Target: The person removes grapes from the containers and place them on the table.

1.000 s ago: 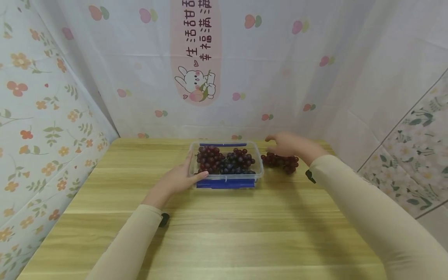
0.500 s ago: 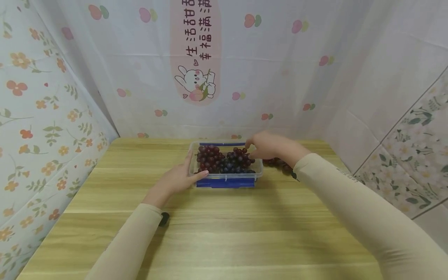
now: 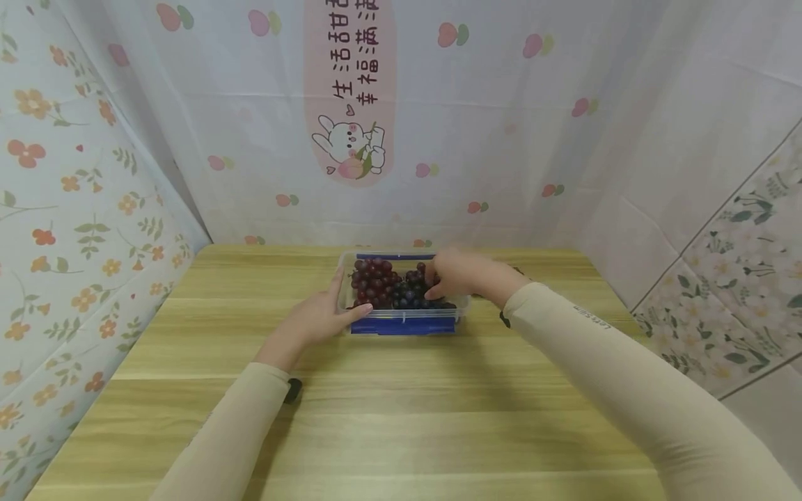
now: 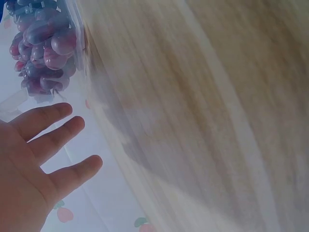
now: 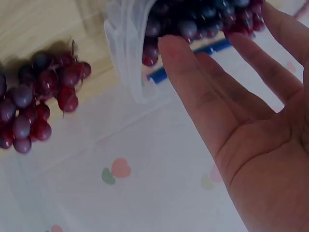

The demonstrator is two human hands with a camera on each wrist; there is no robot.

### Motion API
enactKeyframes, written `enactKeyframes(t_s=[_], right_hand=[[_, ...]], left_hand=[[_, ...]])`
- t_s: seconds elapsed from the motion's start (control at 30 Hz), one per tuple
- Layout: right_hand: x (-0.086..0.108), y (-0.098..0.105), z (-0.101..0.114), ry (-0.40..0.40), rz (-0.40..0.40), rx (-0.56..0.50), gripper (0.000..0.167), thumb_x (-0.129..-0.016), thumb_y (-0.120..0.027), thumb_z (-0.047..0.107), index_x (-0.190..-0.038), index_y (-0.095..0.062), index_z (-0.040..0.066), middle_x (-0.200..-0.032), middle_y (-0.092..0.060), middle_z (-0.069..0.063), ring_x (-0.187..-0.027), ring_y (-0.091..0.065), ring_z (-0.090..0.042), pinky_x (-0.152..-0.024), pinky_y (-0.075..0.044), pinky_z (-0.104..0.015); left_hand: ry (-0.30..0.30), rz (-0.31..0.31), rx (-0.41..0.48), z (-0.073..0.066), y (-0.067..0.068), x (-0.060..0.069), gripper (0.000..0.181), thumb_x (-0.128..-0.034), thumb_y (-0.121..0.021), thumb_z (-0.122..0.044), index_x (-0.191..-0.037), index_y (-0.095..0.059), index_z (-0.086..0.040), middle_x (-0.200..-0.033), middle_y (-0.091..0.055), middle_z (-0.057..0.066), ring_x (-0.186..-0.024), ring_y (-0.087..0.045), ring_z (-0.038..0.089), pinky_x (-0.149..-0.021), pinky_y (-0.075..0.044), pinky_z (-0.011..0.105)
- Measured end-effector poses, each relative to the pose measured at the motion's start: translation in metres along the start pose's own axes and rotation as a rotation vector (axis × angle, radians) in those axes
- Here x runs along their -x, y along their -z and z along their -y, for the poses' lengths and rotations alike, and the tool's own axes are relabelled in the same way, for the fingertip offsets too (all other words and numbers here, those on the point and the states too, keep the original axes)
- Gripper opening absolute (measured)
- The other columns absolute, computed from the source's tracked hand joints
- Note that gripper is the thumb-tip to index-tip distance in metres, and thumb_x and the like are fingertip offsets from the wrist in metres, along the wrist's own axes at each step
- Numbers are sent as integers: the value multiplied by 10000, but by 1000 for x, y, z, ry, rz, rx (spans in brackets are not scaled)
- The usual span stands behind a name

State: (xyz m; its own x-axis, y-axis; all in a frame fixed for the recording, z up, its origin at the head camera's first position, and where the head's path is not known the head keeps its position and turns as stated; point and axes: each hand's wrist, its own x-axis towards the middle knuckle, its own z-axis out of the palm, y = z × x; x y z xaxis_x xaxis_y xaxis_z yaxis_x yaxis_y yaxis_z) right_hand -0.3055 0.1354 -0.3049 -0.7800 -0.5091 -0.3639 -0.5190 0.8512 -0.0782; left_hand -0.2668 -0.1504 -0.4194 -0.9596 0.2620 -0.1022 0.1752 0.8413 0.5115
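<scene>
Small lettering [image 3: 592, 317] on the right sleeve [image 3: 589, 355] seems to read "Let's Slim". Both arms [image 3: 219, 438] slant across the table [image 3: 407, 417]. The left hand [image 3: 316, 320], fingers spread, touches a clear box [image 3: 404, 325] near the far edge; the right hand [image 3: 464, 273], fingers parted, reaches down onto its grapes [image 3: 374, 282]. Beyond, a cloth [image 3: 464, 118] reads 幸福满满

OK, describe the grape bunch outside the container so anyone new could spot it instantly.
On the wooden table, find the clear container with blue clips. Beside its right end, mostly hidden behind the right hand in the head view but clearer in the right wrist view, lies a reddish grape bunch. It alone rests on the table; the other visible grapes are in the container.
</scene>
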Motion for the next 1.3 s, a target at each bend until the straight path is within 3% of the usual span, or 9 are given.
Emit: enactKeyframes(t_s=[0.1,0.27,0.37,0.57,0.67,0.87,1.1,1.3], right_hand=[[-4,-8,3,-34,35,-46,369,-1030,-714,405,-1270,-750,127,-1231,-749,-77,-908,-745,-220,-808,-627,-374],[-9,-14,6,-86,62,-120,350,-1015,-726,440,-1256,-765,189,-1300,-713,-64,-1178,-607,-337,-688,-642,-376],[-14,-15,6,-116,91,-157,367,-1011,-732,439,-1277,-761,188,-1340,-699,-59,-1209,-600,-344,-710,-653,-398],[-25,-18,6,-173,139,-236,440,-998,-765,375,-1354,-714,123,-1429,-670,-103,-950,-768,-288,-853,-653,-476],[-29,-21,9,-173,136,-196,428,-1000,-760,349,-1342,-714,96,-1424,-679,-107,-1040,-755,-275,-888,-644,-460],[-34,-26,13,-134,101,-82,351,-989,-759,323,-1244,-762,82,-1283,-752,-79,-1090,-721,-227,-986,-595,-420],[-38,-26,13,-159,131,-91,462,-1019,-679,210,-1458,-643,72,-1534,-620,-114,-1418,-588,-308,-1127,-530,-451],[-40,-30,12,-175,125,-72,463,-1007,-629,151,-1466,-646,91,-1563,-601,-94,-1478,-528,-311,-985,-501,-378]], left_hand=[[3,3,-8,1,0,0,1136,-973,-479,-820,-1698,200,-270,-1122,-811,70,-955,-767,255,-788,-583,462],[0,-3,-8,2,-1,1,1125,-965,-476,-833,-1678,238,-336,-1127,-811,67,-964,-772,264,-767,-581,451],[3,-4,-3,2,-1,1,1122,-966,-478,-830,-1676,241,-342,-1112,-813,58,-969,-772,265,-762,-578,443],[1,-4,5,2,-1,1,1124,-970,-487,-819,-1680,234,-328,-1166,-805,87,-923,-766,237,-696,-551,394],[-2,-3,8,1,0,1,1125,-971,-495,-814,-1680,233,-333,-1134,-808,76,-879,-752,208,-672,-534,375],[-2,-19,6,1,0,2,1126,-970,-494,-814,-1690,213,-314,-1206,-801,96,-1013,-776,292,-782,-583,462],[-12,-14,15,0,1,2,1127,-974,-493,-810,-1680,238,-320,-1128,-817,60,-944,-773,247,-748,-568,438],[-1,0,3,-2,1,3,1126,-973,-489,-814,-1678,240,-325,-1094,-816,41,-914,-765,226,-745,-567,428]])
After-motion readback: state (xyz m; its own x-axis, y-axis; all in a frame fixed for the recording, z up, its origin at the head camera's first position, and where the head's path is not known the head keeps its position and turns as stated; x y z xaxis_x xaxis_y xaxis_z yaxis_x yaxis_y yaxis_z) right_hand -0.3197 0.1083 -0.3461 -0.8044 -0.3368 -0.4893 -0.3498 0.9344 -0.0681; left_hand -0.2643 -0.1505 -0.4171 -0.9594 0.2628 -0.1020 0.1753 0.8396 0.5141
